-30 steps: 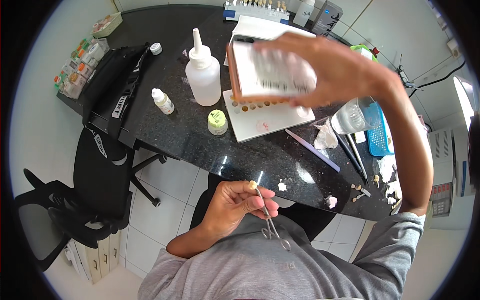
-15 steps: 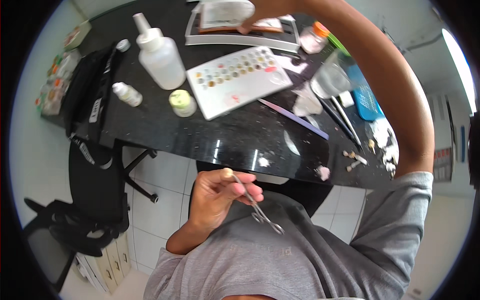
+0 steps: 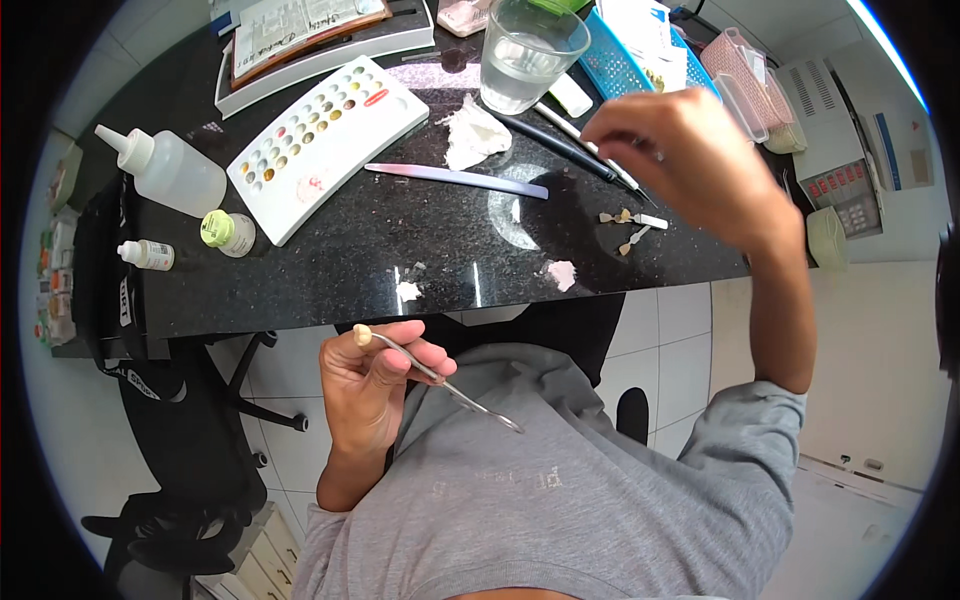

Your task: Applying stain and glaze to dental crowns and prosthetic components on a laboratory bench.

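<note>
Below the desk's front edge, my left hand (image 3: 357, 400) is closed around slim metal locking forceps (image 3: 471, 404), whose ringed end points down to the right. A small cream tooth-shaped crown (image 3: 362, 335) sits at their tip, beside my index finger. My right hand (image 3: 705, 165) hovers over the right of the desk, fingers curled and blurred, so whether they hold anything is unclear. Nearest it lie a white-handled brush (image 3: 568, 124) and a black pen-like tool (image 3: 553, 146). Several small tooth-coloured shade tabs (image 3: 632, 222) lie just below that hand.
A white palette (image 3: 290, 205) with coloured wells lies at left, near a squeeze bottle (image 3: 180, 175) and a green-capped jar (image 3: 228, 235). Behind are a glass of water (image 3: 515, 80), crumpled tissue (image 3: 472, 137) and a blue basket (image 3: 612, 60). A purple file (image 3: 460, 179) lies mid-desk.
My right hand has come back from the boxed tray at the far side to the right of the desk. The view has shifted right. My left hand still holds the forceps with the crown.
</note>
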